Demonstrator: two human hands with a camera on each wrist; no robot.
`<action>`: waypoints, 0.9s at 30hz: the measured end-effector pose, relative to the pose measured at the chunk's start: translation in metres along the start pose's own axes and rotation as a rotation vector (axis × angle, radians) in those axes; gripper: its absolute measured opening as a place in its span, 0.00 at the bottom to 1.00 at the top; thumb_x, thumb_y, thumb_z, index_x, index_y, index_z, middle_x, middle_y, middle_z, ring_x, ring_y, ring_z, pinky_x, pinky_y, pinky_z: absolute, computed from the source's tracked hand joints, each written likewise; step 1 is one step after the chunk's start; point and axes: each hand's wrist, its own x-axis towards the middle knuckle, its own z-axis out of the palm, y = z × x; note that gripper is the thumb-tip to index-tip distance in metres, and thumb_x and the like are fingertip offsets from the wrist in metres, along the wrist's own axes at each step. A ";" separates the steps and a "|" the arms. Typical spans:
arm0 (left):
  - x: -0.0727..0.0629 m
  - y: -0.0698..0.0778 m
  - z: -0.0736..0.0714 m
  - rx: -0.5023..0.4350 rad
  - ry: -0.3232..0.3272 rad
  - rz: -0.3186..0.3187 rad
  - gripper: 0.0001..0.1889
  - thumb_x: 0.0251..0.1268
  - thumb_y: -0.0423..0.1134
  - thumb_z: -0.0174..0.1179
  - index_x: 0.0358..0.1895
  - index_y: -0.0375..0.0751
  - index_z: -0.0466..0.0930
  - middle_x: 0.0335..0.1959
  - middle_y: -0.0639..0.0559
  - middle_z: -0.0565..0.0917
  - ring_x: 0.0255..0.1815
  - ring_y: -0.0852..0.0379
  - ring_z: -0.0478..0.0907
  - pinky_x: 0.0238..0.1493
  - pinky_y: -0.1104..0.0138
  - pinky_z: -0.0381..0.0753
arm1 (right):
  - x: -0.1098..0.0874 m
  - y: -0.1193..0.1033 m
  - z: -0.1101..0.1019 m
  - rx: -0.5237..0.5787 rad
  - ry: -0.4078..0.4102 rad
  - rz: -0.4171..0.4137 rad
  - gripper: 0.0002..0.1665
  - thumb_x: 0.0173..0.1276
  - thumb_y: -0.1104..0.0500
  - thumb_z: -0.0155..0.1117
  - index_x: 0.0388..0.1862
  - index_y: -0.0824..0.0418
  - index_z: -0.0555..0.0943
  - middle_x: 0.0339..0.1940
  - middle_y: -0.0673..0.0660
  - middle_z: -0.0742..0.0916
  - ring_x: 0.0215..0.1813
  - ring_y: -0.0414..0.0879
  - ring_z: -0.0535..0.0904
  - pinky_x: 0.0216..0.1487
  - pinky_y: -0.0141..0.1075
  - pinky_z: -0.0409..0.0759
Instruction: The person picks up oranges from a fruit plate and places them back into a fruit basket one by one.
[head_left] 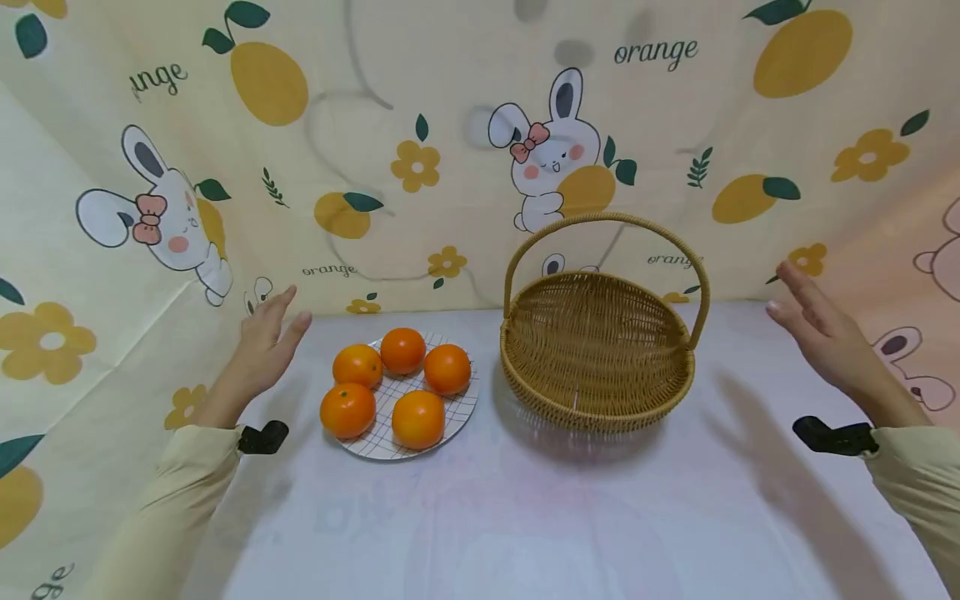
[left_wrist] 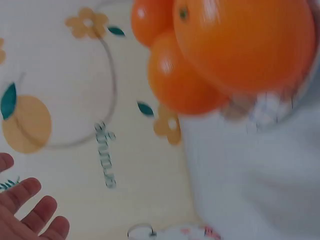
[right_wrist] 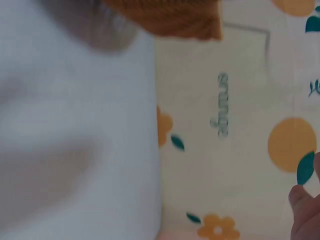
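Observation:
My left hand (head_left: 264, 343) is raised over the table's left side, fingers extended and holding nothing. To its right, several oranges (head_left: 417, 419) sit on a round white plate with a grid pattern (head_left: 393, 392). In the left wrist view, the fingers (left_wrist: 46, 210) are spread, apart from the oranges (left_wrist: 245, 40). A woven wicker basket (head_left: 600, 350) with an arched handle stands right of the plate, its hollow inside showing no contents. Beyond the basket's right side, my right hand (head_left: 828, 342) is held up with relaxed fingers, gripping nothing. The right wrist view catches the basket's edge (right_wrist: 175, 20).
A pale cloth covers the table (head_left: 480, 525). Behind it hangs a cream curtain (head_left: 465, 75) printed with rabbits, oranges and flowers, which continues along both sides. Black straps with small mounts (head_left: 262, 437) sit at both wrists.

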 end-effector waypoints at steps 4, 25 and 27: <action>-0.005 0.011 0.011 -0.112 0.097 0.021 0.33 0.79 0.52 0.41 0.73 0.28 0.54 0.68 0.25 0.58 0.64 0.27 0.57 0.61 0.35 0.56 | 0.001 -0.008 0.017 0.042 0.028 0.009 0.42 0.77 0.57 0.50 0.80 0.48 0.40 0.79 0.49 0.47 0.77 0.43 0.38 0.72 0.40 0.35; -0.043 0.034 0.090 -0.748 -0.159 -0.144 0.29 0.73 0.37 0.55 0.72 0.35 0.56 0.70 0.35 0.61 0.70 0.38 0.58 0.68 0.52 0.60 | 0.000 -0.009 0.103 0.708 -0.027 0.028 0.33 0.79 0.61 0.37 0.79 0.62 0.44 0.79 0.55 0.46 0.75 0.39 0.34 0.69 0.51 0.21; -0.046 0.036 0.097 -0.751 -0.185 -0.146 0.28 0.72 0.35 0.55 0.71 0.34 0.58 0.70 0.36 0.61 0.71 0.38 0.57 0.68 0.49 0.57 | -0.001 -0.007 0.108 0.710 -0.024 0.045 0.33 0.79 0.61 0.37 0.79 0.63 0.43 0.80 0.53 0.44 0.75 0.39 0.33 0.69 0.52 0.22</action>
